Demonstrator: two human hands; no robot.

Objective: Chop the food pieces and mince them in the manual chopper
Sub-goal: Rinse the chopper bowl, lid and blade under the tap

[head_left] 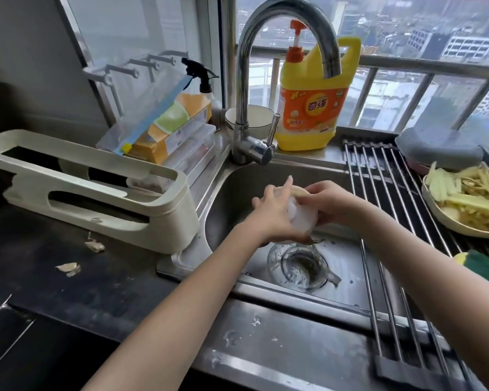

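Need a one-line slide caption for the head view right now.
Both hands, left hand and right hand, hold a pale, whitish item over the steel sink, below the faucet.

A clear chopper bowl sits upright in the sink, wet inside. A plate of pale yellow food strips rests on the drying rack.

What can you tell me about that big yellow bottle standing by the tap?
The yellow dish soap bottle is a large plastic jug with a built-in handle at its upper right and an orange pump on top. Its orange front label shows Chinese characters and a citrus picture. It stands upright on the steel ledge behind the sink, against the window, just right of the faucet, whose curved spout crosses in front of its top. Neither hand touches it.
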